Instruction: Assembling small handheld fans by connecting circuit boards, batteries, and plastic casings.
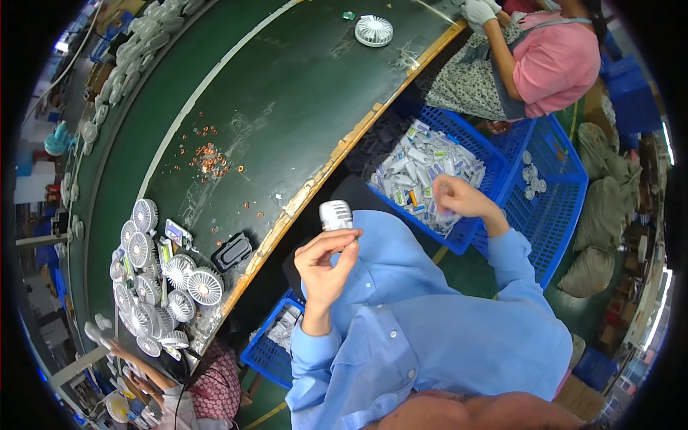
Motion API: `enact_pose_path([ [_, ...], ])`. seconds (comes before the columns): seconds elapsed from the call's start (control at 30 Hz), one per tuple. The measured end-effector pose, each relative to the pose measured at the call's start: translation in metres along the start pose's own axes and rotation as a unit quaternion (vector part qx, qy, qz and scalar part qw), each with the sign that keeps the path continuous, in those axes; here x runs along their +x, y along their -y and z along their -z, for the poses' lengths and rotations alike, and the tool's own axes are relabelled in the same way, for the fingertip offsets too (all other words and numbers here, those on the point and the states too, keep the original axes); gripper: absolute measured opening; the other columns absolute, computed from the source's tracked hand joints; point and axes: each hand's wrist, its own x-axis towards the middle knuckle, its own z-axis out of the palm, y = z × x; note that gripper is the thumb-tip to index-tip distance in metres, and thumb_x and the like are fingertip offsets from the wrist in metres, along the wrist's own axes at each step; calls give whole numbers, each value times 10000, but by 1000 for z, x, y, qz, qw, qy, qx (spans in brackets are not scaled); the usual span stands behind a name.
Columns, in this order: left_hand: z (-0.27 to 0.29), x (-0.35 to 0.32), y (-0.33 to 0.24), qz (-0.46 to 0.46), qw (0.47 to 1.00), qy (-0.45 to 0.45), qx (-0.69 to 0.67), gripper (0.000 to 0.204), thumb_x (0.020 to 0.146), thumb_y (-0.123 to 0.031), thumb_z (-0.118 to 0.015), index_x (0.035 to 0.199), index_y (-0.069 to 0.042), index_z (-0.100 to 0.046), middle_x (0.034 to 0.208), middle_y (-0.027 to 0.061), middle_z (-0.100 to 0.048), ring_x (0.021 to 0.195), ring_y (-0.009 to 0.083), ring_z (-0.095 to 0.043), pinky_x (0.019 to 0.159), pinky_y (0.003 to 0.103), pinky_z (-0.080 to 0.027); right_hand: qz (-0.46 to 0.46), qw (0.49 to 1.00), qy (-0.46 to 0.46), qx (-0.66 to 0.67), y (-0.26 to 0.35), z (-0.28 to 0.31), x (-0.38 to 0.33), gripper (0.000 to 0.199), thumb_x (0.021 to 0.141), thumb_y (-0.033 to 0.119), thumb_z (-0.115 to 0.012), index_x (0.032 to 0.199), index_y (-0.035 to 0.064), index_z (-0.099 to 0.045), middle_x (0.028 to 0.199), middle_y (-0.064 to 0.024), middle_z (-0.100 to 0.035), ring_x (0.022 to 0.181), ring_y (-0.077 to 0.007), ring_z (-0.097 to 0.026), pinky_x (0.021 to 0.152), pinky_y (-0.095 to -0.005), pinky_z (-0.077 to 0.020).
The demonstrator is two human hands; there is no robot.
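My left hand [326, 264] pinches a white slotted fan part [336, 215] between thumb and fingers, held up in front of my lap near the table edge. Its slots show as dark gaps, and motion blurs it slightly. My right hand [464, 198] is over a blue basket [459, 247] heaped with small white casings [423, 161], some with coloured marks. Its fingers are curled and smeared by motion, so whether they hold anything is unclear. To the left, white round fans [205, 286] lie piled on the green table [272, 86].
Copper-coloured bits [209, 159] are scattered on the table beside a dark frame-like part [232, 251]. Another white fan [373, 31] lies farther along. A second blue basket [555, 222] stands at right. A co-worker in pink [555, 68] sits beyond; another person's arm [147, 369] shows lower left.
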Motion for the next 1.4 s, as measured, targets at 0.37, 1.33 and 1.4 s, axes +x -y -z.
enact_pose_path([
  [0.37, -4, 28, -16, -81, 890, -43, -447, 249, 870, -54, -539, 1101, -121, -603, 1101, 62, -576, 1011, 199, -568, 802, 291, -520, 221, 905, 114, 344, 74, -140, 31, 941, 730, 205, -773, 1435, 32, -175, 1372, -145, -369, 1288, -238, -372, 1058, -372, -321],
  [1.33, 217, -73, -19, 9, 703, -311, 639, 837, 735, -250, -788, 1375, 58, -344, 1370, 265, -403, 1272, 379, -396, 1079, 438, -286, 276, 646, -617, -355, 118, 26, 261, 816, 700, 534, -713, 1233, -21, -443, 1196, -185, -490, 1126, -365, -450, 927, -454, -372],
  [1.4, 218, -70, -25, -4, 699, -325, 637, 795, 699, -231, -814, 1322, 64, -419, 1309, 249, -461, 1224, 364, -443, 1047, 426, -325, 351, 650, -584, -336, 114, 9, 242, 745, 729, 474, -719, 1205, -31, -447, 1163, -197, -509, 1090, -365, -475, 926, -452, -372],
])
